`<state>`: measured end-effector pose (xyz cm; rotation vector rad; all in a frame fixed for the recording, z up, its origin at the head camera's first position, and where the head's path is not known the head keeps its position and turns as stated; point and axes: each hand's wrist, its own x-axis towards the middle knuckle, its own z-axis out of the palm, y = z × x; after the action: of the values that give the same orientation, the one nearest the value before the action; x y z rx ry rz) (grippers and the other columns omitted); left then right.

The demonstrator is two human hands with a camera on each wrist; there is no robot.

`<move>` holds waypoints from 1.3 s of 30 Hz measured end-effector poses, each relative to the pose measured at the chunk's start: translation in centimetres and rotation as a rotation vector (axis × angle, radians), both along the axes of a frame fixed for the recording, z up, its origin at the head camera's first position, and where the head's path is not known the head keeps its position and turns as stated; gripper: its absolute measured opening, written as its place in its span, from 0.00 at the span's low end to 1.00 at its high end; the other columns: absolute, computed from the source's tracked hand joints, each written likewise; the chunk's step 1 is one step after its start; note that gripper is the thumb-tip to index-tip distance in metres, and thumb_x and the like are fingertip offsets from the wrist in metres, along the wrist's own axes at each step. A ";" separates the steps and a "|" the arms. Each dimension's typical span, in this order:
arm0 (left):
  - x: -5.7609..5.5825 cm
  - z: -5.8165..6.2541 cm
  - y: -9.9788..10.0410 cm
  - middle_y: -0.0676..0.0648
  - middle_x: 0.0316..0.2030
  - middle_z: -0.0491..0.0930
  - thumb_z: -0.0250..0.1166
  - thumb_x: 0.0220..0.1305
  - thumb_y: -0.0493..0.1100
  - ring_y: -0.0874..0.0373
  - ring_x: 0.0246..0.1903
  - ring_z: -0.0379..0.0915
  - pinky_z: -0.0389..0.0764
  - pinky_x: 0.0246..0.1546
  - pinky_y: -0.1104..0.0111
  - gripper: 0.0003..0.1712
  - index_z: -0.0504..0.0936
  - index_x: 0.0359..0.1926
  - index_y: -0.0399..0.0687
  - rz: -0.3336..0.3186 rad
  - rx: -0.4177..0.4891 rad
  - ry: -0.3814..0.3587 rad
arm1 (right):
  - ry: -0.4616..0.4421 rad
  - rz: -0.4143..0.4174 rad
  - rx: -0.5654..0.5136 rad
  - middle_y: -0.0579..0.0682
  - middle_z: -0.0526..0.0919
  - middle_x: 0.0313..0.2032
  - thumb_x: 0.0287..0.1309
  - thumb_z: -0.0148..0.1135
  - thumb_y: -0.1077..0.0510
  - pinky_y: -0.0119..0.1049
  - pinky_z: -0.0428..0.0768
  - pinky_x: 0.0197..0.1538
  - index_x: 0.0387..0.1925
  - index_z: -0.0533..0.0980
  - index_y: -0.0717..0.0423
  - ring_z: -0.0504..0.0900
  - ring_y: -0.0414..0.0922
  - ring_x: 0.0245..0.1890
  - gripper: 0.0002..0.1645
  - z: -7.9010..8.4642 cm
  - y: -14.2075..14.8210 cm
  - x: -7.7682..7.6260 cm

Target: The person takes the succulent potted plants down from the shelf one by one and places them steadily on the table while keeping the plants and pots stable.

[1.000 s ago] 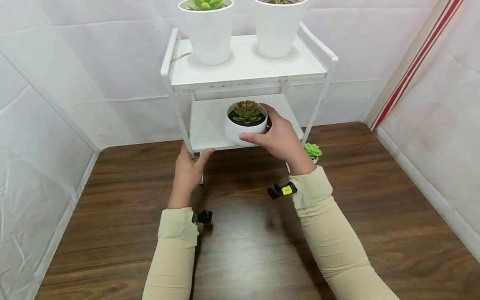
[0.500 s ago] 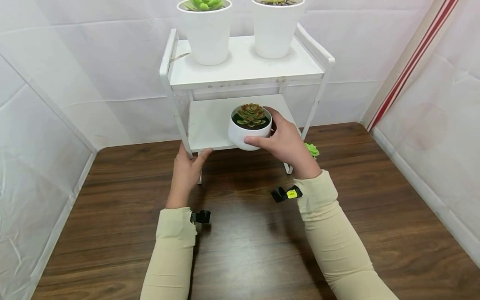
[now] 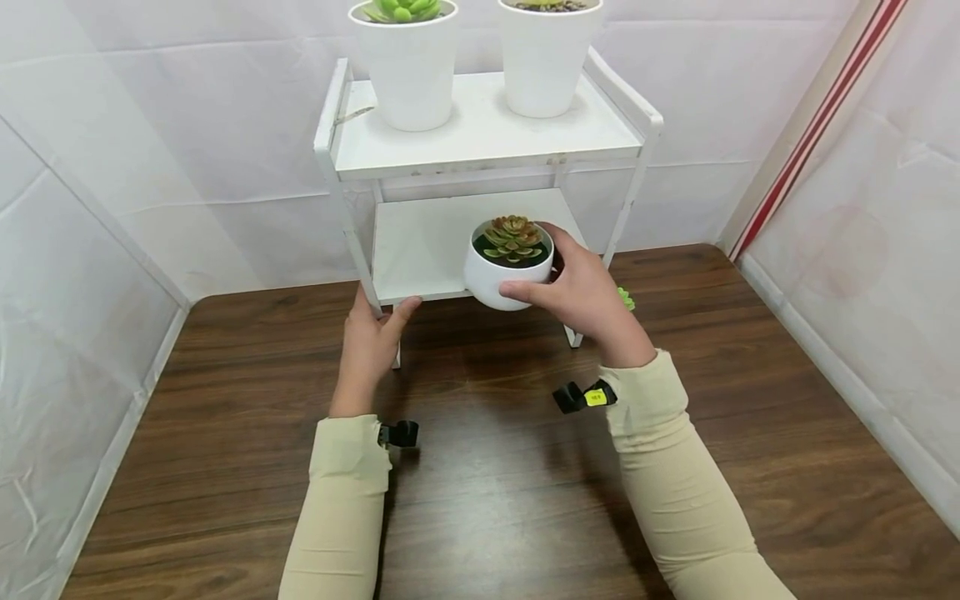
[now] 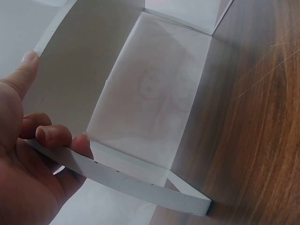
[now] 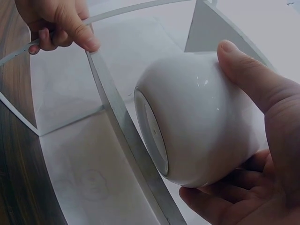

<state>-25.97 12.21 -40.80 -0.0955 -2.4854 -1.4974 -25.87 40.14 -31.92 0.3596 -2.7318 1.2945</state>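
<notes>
My right hand grips a round white pot holding a reddish-green succulent, thumb at the front and fingers around the far side. The pot overlaps the front edge of the lower board of a white two-tier shelf; in the right wrist view its base tilts toward that board's edge. At the shelf's front left leg, my left hand has its fingers curled around the post, and its thumb lies against the lower board's edge.
Two tall white pots, a left one and a right one, stand on the top board with plants cut off by the frame. A bright green plant shows behind my right wrist. White sheeting surrounds the brown wooden table.
My right hand has moved the potted succulent toward me and slightly right, from over the lower board to its front edge. The left hand keeps its grip on the leg.
</notes>
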 end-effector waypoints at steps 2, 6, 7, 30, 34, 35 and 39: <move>0.0 0.0 0.0 0.36 0.64 0.70 0.60 0.60 0.69 0.44 0.54 0.77 0.77 0.54 0.49 0.47 0.56 0.72 0.52 -0.001 -0.004 0.001 | 0.002 0.004 -0.005 0.44 0.79 0.51 0.39 0.74 0.29 0.39 0.78 0.45 0.69 0.62 0.38 0.79 0.42 0.45 0.56 0.0 0.1 0.2; 0.0 0.0 0.0 0.35 0.64 0.70 0.60 0.60 0.69 0.44 0.54 0.77 0.77 0.54 0.49 0.48 0.56 0.72 0.52 0.000 -0.008 0.003 | 0.005 0.012 -0.005 0.45 0.80 0.51 0.39 0.74 0.30 0.39 0.78 0.45 0.69 0.62 0.39 0.79 0.42 0.44 0.56 0.0 0.3 0.5; 0.1 0.0 0.0 0.35 0.64 0.70 0.60 0.60 0.69 0.44 0.54 0.77 0.77 0.54 0.49 0.48 0.55 0.72 0.52 0.000 -0.007 0.003 | 0.006 0.013 -0.003 0.45 0.80 0.51 0.39 0.74 0.30 0.39 0.78 0.45 0.69 0.62 0.39 0.79 0.42 0.44 0.56 0.0 0.3 0.5; 0.3 0.1 0.3 0.40 0.66 0.68 0.60 0.60 0.68 0.45 0.58 0.73 0.75 0.56 0.50 0.48 0.53 0.74 0.53 -0.015 0.001 0.008 | -0.021 0.056 0.030 0.44 0.80 0.51 0.40 0.76 0.34 0.40 0.77 0.48 0.69 0.61 0.36 0.79 0.42 0.45 0.55 -0.4 2.6 2.6; 0.3 0.0 0.2 0.39 0.66 0.68 0.61 0.61 0.68 0.46 0.56 0.74 0.75 0.56 0.50 0.48 0.54 0.74 0.54 -0.014 0.005 0.009 | -0.007 0.058 0.034 0.43 0.81 0.50 0.39 0.77 0.35 0.40 0.76 0.47 0.68 0.62 0.34 0.79 0.42 0.44 0.54 -0.5 3.2 2.8; 0.3 0.0 0.2 0.39 0.66 0.68 0.61 0.61 0.68 0.46 0.56 0.74 0.75 0.56 0.50 0.48 0.54 0.74 0.54 -0.013 0.004 0.009 | -0.004 0.061 0.031 0.43 0.80 0.50 0.39 0.77 0.36 0.40 0.76 0.47 0.68 0.62 0.34 0.79 0.42 0.43 0.54 -0.5 3.3 2.8; 0.2 0.0 0.2 0.39 0.67 0.68 0.61 0.61 0.68 0.45 0.57 0.74 0.75 0.56 0.50 0.48 0.54 0.74 0.54 -0.010 0.007 0.005 | -0.003 0.077 0.038 0.43 0.80 0.51 0.39 0.78 0.37 0.41 0.76 0.47 0.68 0.62 0.34 0.79 0.41 0.44 0.54 -0.7 3.8 2.9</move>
<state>-25.74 12.43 -40.81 -0.1097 -2.4794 -1.5077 -22.95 43.93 -32.66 0.4713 -2.7733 1.2635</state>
